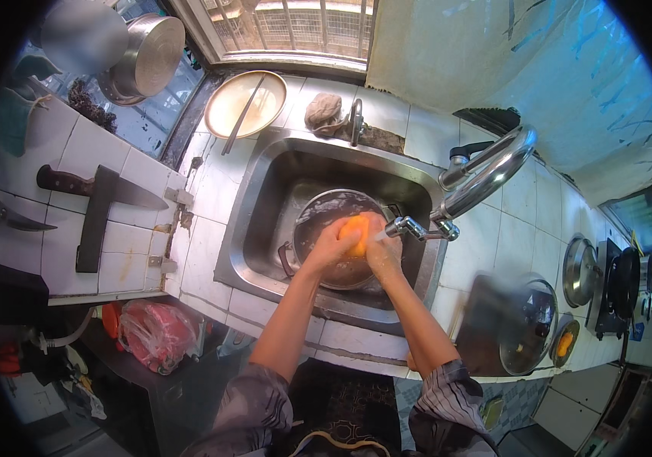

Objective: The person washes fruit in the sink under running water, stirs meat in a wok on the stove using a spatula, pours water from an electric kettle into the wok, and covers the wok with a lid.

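My left hand (331, 245) and my right hand (384, 245) hold an orange sponge or cloth (355, 234) between them, over a round metal pot (326, 200) with soapy water in it. The pot stands in the stainless steel sink (280, 165), and a dark handle shows at its lower left. Water runs from the swivel tip of the chrome faucet (483, 177) onto my right hand. What the orange thing is exactly, I cannot tell, since my fingers cover part of it.
Behind the sink lie a plate (269, 105) with chopsticks, a crumpled cloth (324, 111) and a small tap (356, 123). A kitchen knife (137, 193) is at the left on the tiles. A glass lid (529, 331) and a black gas stove (609, 285) stand at the right.
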Motion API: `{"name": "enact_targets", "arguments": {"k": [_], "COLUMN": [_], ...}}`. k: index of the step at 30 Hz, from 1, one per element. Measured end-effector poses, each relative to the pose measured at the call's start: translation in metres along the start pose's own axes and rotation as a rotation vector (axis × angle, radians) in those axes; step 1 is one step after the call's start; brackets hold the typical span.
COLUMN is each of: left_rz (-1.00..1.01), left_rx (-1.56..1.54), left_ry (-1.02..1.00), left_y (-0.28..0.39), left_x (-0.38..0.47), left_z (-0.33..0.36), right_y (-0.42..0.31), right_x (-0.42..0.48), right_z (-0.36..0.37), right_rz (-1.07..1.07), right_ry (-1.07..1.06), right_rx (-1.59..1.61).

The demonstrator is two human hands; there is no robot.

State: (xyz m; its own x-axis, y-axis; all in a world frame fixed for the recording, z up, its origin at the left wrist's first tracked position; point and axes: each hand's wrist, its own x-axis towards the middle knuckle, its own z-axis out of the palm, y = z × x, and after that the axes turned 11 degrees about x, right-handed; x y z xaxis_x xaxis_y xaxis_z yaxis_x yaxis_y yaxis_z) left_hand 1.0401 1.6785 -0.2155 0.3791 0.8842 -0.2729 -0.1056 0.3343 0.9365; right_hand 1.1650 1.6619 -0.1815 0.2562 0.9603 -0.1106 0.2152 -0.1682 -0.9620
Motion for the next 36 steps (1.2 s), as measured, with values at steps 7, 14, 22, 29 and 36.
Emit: {"name": "enact_targets", "arguments": {"k": [7,14,22,29,36], "left_rz": [-0.080,0.227,0.136,0.060,0.345], "left_rx": [0.287,0.799,0.556,0.699,0.843], "left_ry": [0.330,0.503,0.612,0.532,0.466], "left_y": [0.004,0.018,0.002,0.020,0.036], "left_x": [0.009,-0.009,0.001,0.000,-0.018], "left_z": [0.003,0.035,0.005,0.016,0.026], "right_y": [-0.012,0.048,-0.011,0.022,0.001], "right_x": [-0.020,0.014,-0.019,-0.004,0.029], "right_z": [0.011,0.008,0.021,0.016,-0.015], "right_rz": [-0.327,0.203,-0.092,-0.023,0.880], "right_ry": [-0.018,-0.053,-0.079,-0.063,-0.568], "right_rx": [-0.148,0.234,-0.181,-0.256,0.605]}}
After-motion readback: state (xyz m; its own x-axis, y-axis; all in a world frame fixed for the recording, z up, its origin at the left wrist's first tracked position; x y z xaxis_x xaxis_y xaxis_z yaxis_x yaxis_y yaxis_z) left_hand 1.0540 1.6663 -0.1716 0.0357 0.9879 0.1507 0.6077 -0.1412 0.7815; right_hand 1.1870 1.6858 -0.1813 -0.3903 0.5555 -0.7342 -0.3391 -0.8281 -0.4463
